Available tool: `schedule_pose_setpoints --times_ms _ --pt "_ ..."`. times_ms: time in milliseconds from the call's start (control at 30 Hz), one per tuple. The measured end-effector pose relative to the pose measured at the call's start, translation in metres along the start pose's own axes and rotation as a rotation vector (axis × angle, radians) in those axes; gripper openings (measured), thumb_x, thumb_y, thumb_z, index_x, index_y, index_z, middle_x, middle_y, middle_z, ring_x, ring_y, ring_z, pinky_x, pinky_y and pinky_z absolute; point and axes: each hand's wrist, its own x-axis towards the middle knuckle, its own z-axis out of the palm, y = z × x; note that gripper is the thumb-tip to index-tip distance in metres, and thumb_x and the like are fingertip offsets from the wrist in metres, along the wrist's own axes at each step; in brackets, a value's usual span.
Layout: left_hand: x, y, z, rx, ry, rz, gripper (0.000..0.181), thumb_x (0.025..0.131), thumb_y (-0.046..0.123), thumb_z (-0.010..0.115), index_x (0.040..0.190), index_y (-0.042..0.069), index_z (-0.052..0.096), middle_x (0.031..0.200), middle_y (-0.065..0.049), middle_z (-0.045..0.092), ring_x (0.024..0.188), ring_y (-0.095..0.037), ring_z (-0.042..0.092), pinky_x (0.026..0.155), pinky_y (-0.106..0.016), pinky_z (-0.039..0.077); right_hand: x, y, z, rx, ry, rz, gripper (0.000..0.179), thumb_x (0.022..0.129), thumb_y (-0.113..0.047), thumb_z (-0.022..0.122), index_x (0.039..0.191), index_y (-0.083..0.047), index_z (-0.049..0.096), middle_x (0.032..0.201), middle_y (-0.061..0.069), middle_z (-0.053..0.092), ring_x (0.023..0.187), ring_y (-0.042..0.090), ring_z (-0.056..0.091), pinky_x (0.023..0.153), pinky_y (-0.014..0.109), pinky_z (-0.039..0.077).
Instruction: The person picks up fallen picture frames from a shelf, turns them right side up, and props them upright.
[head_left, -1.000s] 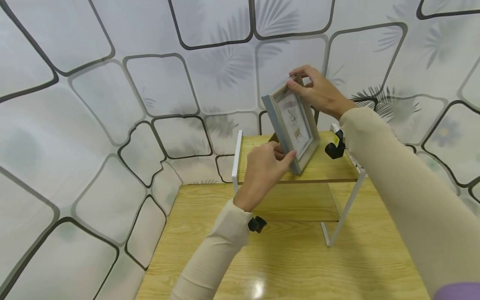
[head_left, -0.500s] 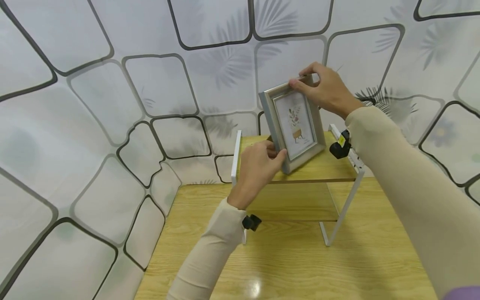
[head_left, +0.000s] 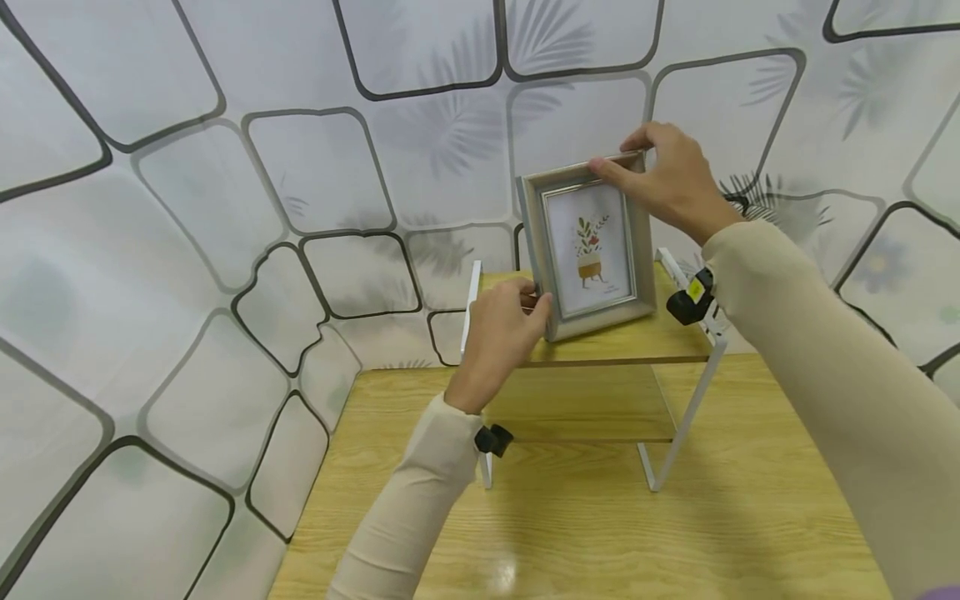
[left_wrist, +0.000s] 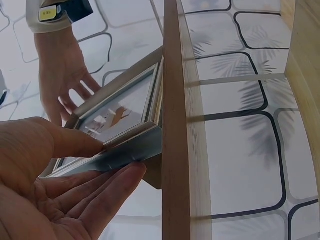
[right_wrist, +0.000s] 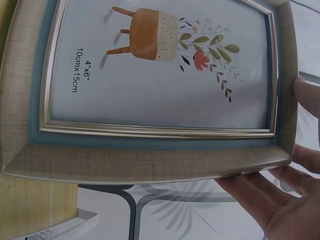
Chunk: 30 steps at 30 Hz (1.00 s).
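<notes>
A picture frame (head_left: 588, 310) with a beige-grey border stands on the top board of a small two-tier shelf (head_left: 675, 337), leaning slightly back. Its print (right_wrist: 150, 90) shows a potted plant on legs, with "4"x6" 10cmx15cm" printed beside it. My left hand (head_left: 498, 329) pinches the lower left side of the frame; in the left wrist view the thumb (left_wrist: 82, 142) lies on the front edge and the fingers (left_wrist: 117, 192) sit along the side. My right hand (head_left: 671, 179) grips the top right corner, thumb in front and fingers behind. The frame's back is hidden in the head view.
The shelf has white metal side legs (head_left: 693, 425) and a lower board (head_left: 585, 404). It stands on a wood-grain surface (head_left: 600, 517) close to a patterned wall covering (head_left: 450, 158), which also runs down the left side.
The picture frame has turned from facing sideways to facing the front. My left hand has shifted left and slightly up with its edge; my right hand has moved right with the top corner.
</notes>
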Motion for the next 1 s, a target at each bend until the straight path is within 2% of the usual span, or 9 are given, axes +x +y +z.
schedule_pose_setpoints --times_ms 167,400,500,700,1000 --pt "0.002 0.0 0.0 0.024 -0.002 -0.003 0.027 0.101 0.023 0.063 0.115 0.001 0.073 0.099 -0.008 0.077 0.087 -0.016 0.074 0.078 -0.034 0.059 -0.003 -0.001 -0.002 -0.014 0.033 0.034 0.075 0.095 -0.055 0.063 0.136 0.007 0.053 0.143 0.025 0.048 0.134 0.042 0.043 0.112 0.058 0.033" --pt "0.005 -0.002 -0.002 0.035 0.011 0.01 0.023 0.102 0.018 0.063 0.111 0.002 0.075 0.103 -0.009 0.077 0.093 -0.018 0.074 0.083 -0.037 0.058 -0.007 -0.005 -0.002 -0.049 0.088 0.085 0.077 0.092 -0.059 0.065 0.133 0.007 0.055 0.136 0.024 0.052 0.121 0.04 0.049 0.103 0.056 0.04" --pt "0.007 -0.002 -0.002 0.039 0.01 0.01 0.023 0.102 0.018 0.062 0.112 0.002 0.075 0.104 -0.01 0.076 0.094 -0.019 0.073 0.084 -0.038 0.058 -0.01 -0.007 -0.003 -0.061 0.1 0.109 0.079 0.091 -0.061 0.063 0.133 0.006 0.055 0.137 0.023 0.052 0.121 0.039 0.048 0.104 0.058 0.038" --pt "0.007 -0.003 0.0 0.042 0.005 0.013 0.024 0.104 0.016 0.059 0.116 0.001 0.074 0.108 -0.011 0.076 0.09 -0.02 0.074 0.07 -0.032 0.059 -0.015 -0.01 -0.001 -0.081 0.138 0.132 0.081 0.091 -0.063 0.062 0.131 0.007 0.055 0.133 0.022 0.053 0.119 0.038 0.049 0.108 0.06 0.032" --pt "0.009 -0.005 0.002 0.039 0.018 0.015 0.023 0.103 0.015 0.061 0.115 0.0 0.074 0.107 -0.011 0.076 0.094 -0.02 0.074 0.08 -0.035 0.059 -0.018 -0.011 0.002 -0.123 0.188 0.123 0.077 0.092 -0.06 0.062 0.128 0.007 0.057 0.127 0.023 0.055 0.113 0.038 0.051 0.105 0.061 0.034"
